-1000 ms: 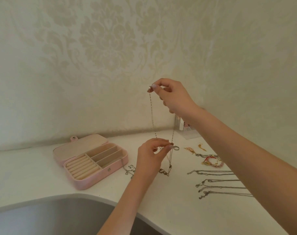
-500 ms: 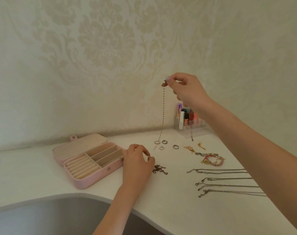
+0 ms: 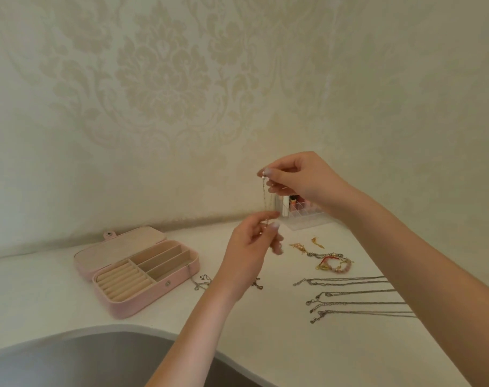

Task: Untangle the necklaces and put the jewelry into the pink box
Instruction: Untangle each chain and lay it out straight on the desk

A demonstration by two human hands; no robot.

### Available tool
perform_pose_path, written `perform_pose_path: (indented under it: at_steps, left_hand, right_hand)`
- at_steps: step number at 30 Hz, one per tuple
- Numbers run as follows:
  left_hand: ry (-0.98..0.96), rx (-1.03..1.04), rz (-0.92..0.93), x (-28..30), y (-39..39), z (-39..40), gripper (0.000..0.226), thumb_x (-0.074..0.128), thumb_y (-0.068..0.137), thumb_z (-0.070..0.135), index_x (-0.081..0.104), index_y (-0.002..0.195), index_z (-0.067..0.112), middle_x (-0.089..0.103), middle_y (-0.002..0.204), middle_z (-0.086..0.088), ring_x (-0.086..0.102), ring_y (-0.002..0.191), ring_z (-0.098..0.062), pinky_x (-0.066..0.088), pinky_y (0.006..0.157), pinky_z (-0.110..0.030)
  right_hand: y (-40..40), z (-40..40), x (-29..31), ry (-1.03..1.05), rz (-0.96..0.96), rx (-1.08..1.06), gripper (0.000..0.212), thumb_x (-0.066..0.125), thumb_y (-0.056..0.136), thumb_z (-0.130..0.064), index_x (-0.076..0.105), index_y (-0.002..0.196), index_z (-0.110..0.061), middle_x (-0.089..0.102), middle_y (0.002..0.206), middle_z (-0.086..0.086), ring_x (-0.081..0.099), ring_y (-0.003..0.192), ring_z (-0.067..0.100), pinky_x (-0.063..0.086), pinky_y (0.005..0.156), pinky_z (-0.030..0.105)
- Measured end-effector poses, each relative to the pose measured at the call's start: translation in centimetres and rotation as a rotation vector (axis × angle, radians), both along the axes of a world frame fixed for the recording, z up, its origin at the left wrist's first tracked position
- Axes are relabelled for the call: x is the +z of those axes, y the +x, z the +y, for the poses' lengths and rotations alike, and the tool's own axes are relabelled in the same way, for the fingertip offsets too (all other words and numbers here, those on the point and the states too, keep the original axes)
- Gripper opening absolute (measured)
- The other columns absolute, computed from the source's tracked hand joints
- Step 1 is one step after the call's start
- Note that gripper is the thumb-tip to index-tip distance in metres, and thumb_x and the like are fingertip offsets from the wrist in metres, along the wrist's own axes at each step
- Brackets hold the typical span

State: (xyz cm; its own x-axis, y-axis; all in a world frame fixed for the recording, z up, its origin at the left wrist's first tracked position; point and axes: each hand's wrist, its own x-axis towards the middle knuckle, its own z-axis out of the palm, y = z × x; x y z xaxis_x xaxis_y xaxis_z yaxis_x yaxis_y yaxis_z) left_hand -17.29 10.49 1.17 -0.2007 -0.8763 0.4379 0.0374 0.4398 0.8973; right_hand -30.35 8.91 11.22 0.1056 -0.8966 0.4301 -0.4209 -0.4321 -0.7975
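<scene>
- Necklace chain (image 3: pixel 265 199) hangs in the air above the desk (image 3: pixel 265 339), a thin pale strand dropping straight down from the right hand (image 3: pixel 302 180) to the left hand (image 3: pixel 251 247).
- Its top end, with a small pale bead, sits pinched between the thumb and forefinger of the right hand; the other fingers (image 3: pixel 277 188) of that hand are curled in beneath the pinch.
- Its lower part runs into the left hand, whose thumb and forefinger tips close narrowly on it; motion blur there hides exactly how the chain lies past that point.
- Pink box (image 3: pixel 137 270) stands open on the desk to the left of the left hand, its lid laid back toward the wall, with ring rolls at the front and long compartments behind.
- A second small chain (image 3: pixel 201 282) lies on the desk touching the box's right end, one end hooked over the rim.
- A dark little tangle (image 3: pixel 257 284) shows just right of the left wrist.
- Four straightened chains (image 3: pixel 349 297) lie in parallel rows on the desk under the right forearm.
- Gold earrings (image 3: pixel 317 243) and a red and pink bracelet (image 3: pixel 335 265) lie between those rows and a clear organiser (image 3: pixel 302 216) at the wall.
</scene>
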Motion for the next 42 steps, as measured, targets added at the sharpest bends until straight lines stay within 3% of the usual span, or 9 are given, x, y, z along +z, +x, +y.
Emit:
perform_pose_path:
  at_steps: [6,12,16,18,22,27,31,37,42]
  left_hand:
    - [-0.011,0.089,-0.104,-0.5,0.1,1.3,0.022,0.046,0.098,0.013,0.064,0.104,0.025,0.065,0.067,0.013,0.047,0.057,-0.003,0.039,0.055,-0.014]
    - [-0.016,0.048,-0.401,-0.5,0.2,3.2,0.011,0.053,0.094,0.015,0.061,0.087,0.018,0.072,0.071,0.006,0.052,0.050,-0.002,0.043,0.056,-0.019]
    - [0.016,0.004,-0.456,-0.8,-0.6,4.6,0.012,0.058,0.092,0.015,0.066,0.083,0.016,0.072,0.069,0.007,0.053,0.048,0.000,0.045,0.055,-0.019]
    - [0.038,-0.045,-0.487,-1.5,-1.7,5.4,0.012,0.058,0.092,0.015,0.068,0.086,0.015,0.071,0.069,0.005,0.054,0.049,0.000,0.044,0.051,-0.019]
    - [0.044,-0.093,-0.510,-3.5,-4.3,7.0,0.015,0.058,0.090,0.013,0.070,0.084,0.021,0.070,0.073,0.004,0.061,0.057,-0.004,0.055,0.069,-0.025]
    - [-0.077,-0.062,-0.565,-5.8,-6.9,8.5,0.023,0.056,0.094,0.016,0.071,0.109,0.026,0.067,0.106,0.013,0.058,0.093,0.001,0.040,0.087,-0.007]
    - [-0.210,-0.039,-0.659,-5.9,-8.3,9.0,0.028,0.049,0.098,0.023,0.064,0.121,0.030,0.062,0.123,0.014,0.052,0.115,-0.002,0.033,0.095,-0.009]
    - [-0.429,-0.022,-0.852,-6.0,-8.7,9.2,0.012,0.043,0.099,0.028,0.049,0.109,0.025,0.062,0.092,-0.002,0.055,0.086,-0.020,0.048,0.078,-0.036]
    - [-0.468,-0.018,-0.916,-6.0,-9.0,8.8,0.010,0.046,0.096,0.019,0.056,0.096,0.019,0.056,0.090,-0.003,0.054,0.084,-0.020,0.047,0.074,-0.034]
  right_hand:
    - [-3.6,2.0,-2.1,-0.074,-0.147,-0.255,0.013,0.063,0.088,-0.006,0.074,0.088,-0.013,0.071,0.081,0.015,0.063,0.071,0.021,0.056,0.076,0.035]
    - [-7.7,5.1,-5.2,-0.199,-0.040,-0.551,0.013,0.063,0.087,-0.007,0.072,0.087,-0.016,0.070,0.080,0.000,0.068,0.078,0.019,0.058,0.077,0.038]
    - [-10.4,8.3,-7.5,-0.154,-0.040,-0.680,0.011,0.063,0.085,-0.004,0.072,0.088,-0.008,0.068,0.076,0.007,0.064,0.064,0.016,0.053,0.054,0.015]
    - [-12.2,9.6,-9.1,-0.104,-0.021,-0.771,0.010,0.063,0.083,-0.006,0.073,0.086,-0.007,0.069,0.075,0.009,0.064,0.063,0.018,0.049,0.047,0.014]
    - [-15.0,11.4,-12.5,0.047,0.085,-0.937,0.009,0.065,0.078,-0.013,0.074,0.079,-0.014,0.071,0.073,0.006,0.067,0.078,0.028,0.052,0.075,0.033]
    - [-16.9,14.1,-16.1,0.080,0.099,-1.035,0.010,0.064,0.080,-0.009,0.073,0.083,-0.013,0.064,0.073,0.002,0.058,0.077,0.022,0.040,0.073,0.028]
    - [-17.8,15.3,-17.3,0.013,0.096,-1.088,0.015,0.063,0.077,0.000,0.071,0.086,-0.009,0.066,0.076,0.006,0.056,0.074,0.021,0.036,0.071,0.026]
    - [-18.4,16.2,-18.2,-0.050,0.093,-1.176,0.012,0.063,0.078,0.000,0.071,0.085,-0.005,0.066,0.076,0.009,0.054,0.072,0.021,0.029,0.064,0.020]
    - [-19.1,15.3,-18.1,-0.015,0.080,-1.194,0.016,0.059,0.082,-0.003,0.072,0.090,-0.006,0.071,0.089,0.014,0.063,0.089,0.031,0.040,0.077,0.028]
